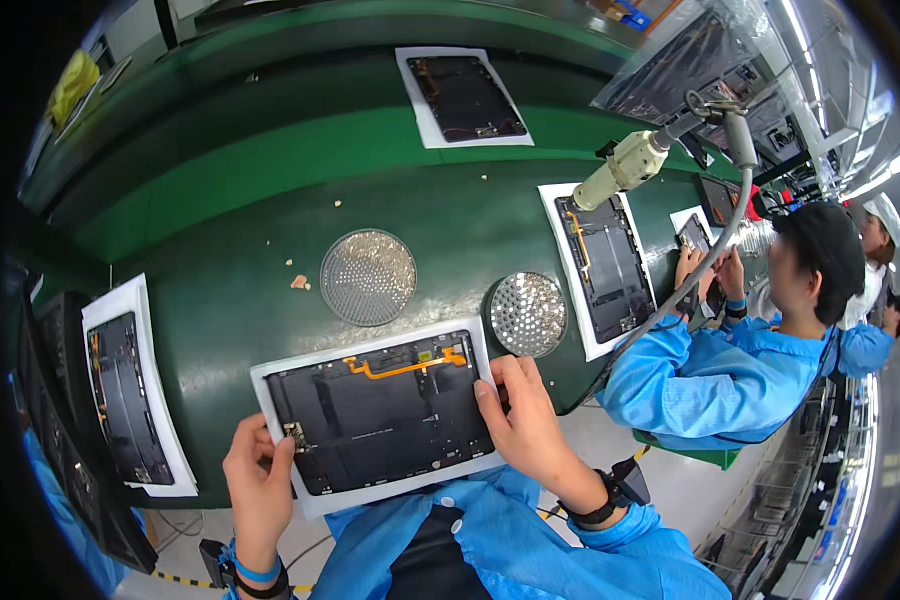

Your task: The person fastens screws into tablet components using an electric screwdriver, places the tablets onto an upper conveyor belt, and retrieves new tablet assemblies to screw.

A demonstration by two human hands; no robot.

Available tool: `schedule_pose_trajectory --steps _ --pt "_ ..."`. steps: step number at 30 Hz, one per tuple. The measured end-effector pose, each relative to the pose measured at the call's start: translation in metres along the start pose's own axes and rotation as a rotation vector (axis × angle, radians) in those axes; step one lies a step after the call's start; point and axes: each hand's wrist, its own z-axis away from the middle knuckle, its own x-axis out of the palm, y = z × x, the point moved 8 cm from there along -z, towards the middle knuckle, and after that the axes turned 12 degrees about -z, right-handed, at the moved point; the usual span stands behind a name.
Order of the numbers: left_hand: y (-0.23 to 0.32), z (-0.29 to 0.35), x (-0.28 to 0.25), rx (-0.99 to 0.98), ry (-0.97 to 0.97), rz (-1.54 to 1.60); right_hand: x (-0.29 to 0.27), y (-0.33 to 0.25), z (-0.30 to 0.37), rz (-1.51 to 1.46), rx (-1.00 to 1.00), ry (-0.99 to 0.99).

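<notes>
Your left hand [258, 480] and right hand [525, 425] pinch opposite ends of the flat black rectangular tablet shell [380, 435] with its white sheet [320, 503], at the flat green bench [210, 380]'s near edge — an uneven lift could slide it lapward.

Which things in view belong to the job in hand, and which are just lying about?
Job:
- black panel with orange strip, gripped by left hand and right hand
- white sheet under it
- probably left holed dish, right holed dish

Lying about, apparently:
- pale crumb-like bits
- yellow cloth-like thing
</notes>
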Motion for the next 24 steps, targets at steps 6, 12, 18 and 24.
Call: schedule_pose_trajectory --steps 6,12,18,24 --pt "-0.008 -0.010 -0.076 -0.003 0.364 0.337 0.024 -0.081 -0.052 -0.297 -0.124 0.104" --pt "0.035 0.029 -0.079 0.544 0.699 0.028 0.146 -0.126 -0.228 -0.368 -0.264 0.309" --pt "0.026 0.101 0.083 1.000 -0.389 -0.132 0.280 -0.160 -0.346 -0.399 0.106 0.313" --pt "-0.054 0.088 0.138 0.638 -0.513 -0.007 0.303 -0.223 -0.307 -0.042 0.058 0.461"
